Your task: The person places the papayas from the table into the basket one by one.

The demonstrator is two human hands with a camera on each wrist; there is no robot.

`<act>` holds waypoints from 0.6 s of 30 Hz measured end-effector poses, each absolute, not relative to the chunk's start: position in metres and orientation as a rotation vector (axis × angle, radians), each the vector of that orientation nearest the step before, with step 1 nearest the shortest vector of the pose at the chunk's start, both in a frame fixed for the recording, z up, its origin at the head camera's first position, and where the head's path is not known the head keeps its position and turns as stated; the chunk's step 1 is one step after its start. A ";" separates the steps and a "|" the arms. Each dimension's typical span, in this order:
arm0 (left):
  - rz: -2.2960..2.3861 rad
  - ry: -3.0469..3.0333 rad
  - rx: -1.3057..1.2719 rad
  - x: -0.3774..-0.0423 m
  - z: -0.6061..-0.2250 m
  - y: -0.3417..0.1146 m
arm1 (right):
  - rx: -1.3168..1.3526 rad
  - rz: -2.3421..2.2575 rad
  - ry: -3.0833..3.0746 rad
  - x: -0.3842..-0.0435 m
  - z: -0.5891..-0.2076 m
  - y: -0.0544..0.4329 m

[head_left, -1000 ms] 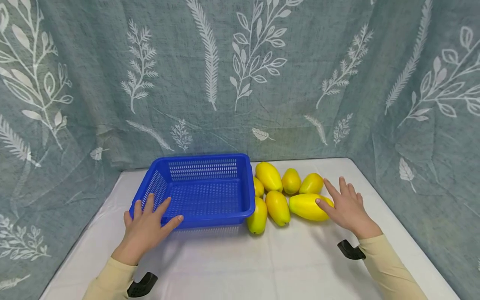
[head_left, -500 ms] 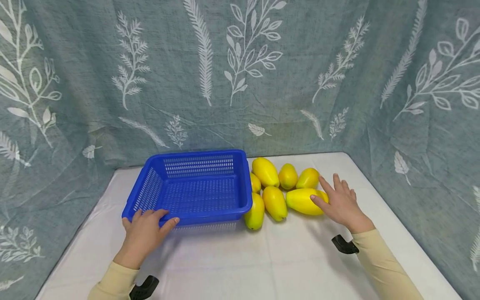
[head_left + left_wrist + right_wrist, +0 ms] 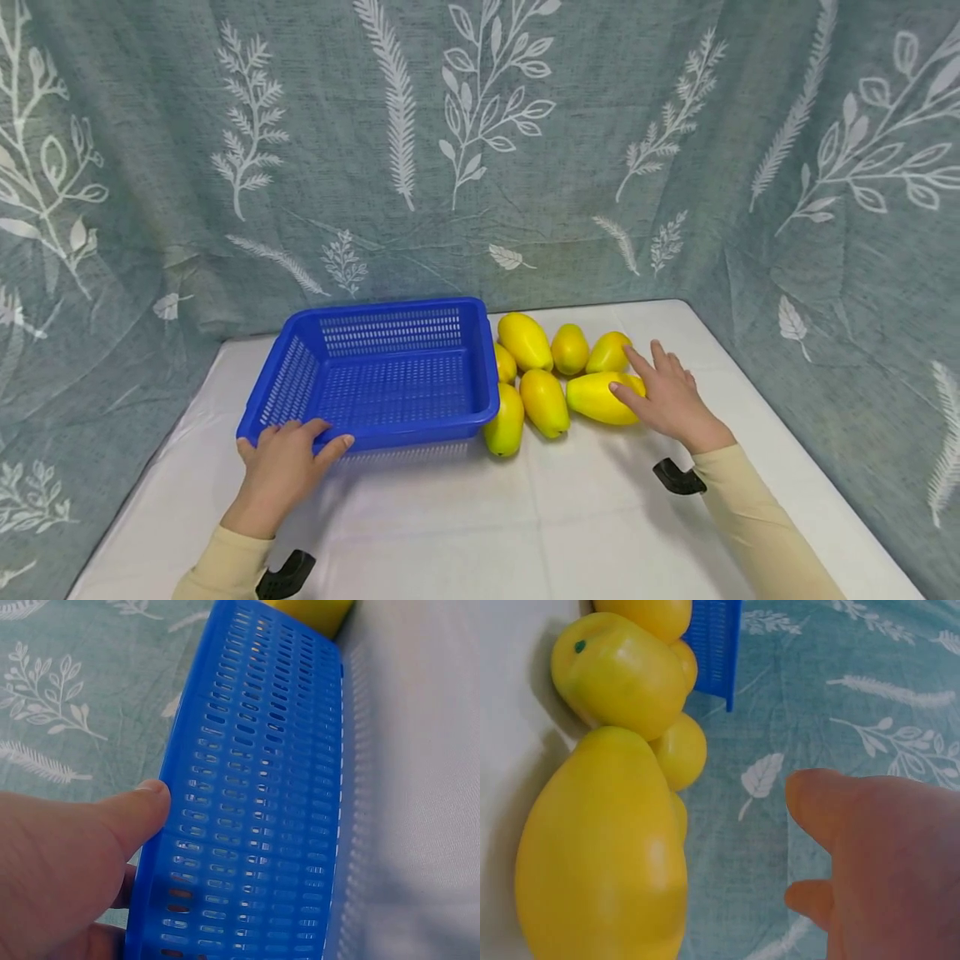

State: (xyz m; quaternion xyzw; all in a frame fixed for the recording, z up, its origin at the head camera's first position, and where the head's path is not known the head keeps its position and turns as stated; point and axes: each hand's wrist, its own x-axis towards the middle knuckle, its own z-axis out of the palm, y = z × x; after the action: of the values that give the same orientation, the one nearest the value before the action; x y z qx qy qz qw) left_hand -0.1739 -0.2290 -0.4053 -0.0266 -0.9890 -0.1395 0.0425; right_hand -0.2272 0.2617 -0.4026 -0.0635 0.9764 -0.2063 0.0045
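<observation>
A blue plastic basket [image 3: 420,432] with slotted walls sits on the white-covered table. My left hand [image 3: 279,475] grips its near left rim, fingers curled over the inside and thumb on the outer side. In the left wrist view, the thumb [image 3: 146,810] lies against the rim, and bits of the fingers show through the slots. My right hand [image 3: 672,402] hovers with spread, relaxed fingers over a large yellow papaya-shaped fruit [image 3: 600,398], holding nothing. The right wrist view shows a gap between the hand [image 3: 900,855] and that fruit.
Several smaller yellow mango-like fruits [image 3: 545,403] lie in two rows against the basket's right side. One fruit [image 3: 506,363] is partly hidden by the basket wall. A grey-green leaf-patterned curtain [image 3: 480,242] surrounds the table's back and sides.
My left hand has come down from above the basket's near left corner and its fingers have curled over the rim. The right hand stays over the large fruit; the head view has shifted slightly.
</observation>
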 end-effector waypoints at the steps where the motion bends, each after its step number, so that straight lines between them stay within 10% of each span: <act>1: -0.427 -3.032 -0.080 -0.174 -0.405 -0.229 | -0.213 -0.660 3.052 -0.230 -0.402 0.262; 18: -0.424 -3.033 -0.090 -0.176 -0.407 -0.229 | -0.516 -0.632 2.774 -0.265 -0.404 0.264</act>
State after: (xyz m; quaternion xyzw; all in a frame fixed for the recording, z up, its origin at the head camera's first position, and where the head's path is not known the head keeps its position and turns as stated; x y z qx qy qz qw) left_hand -0.1755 -0.2293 -0.4073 -0.0293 -0.9892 -0.1384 0.0390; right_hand -0.2653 0.2640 -0.4041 -0.1769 0.9519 -0.2168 0.1246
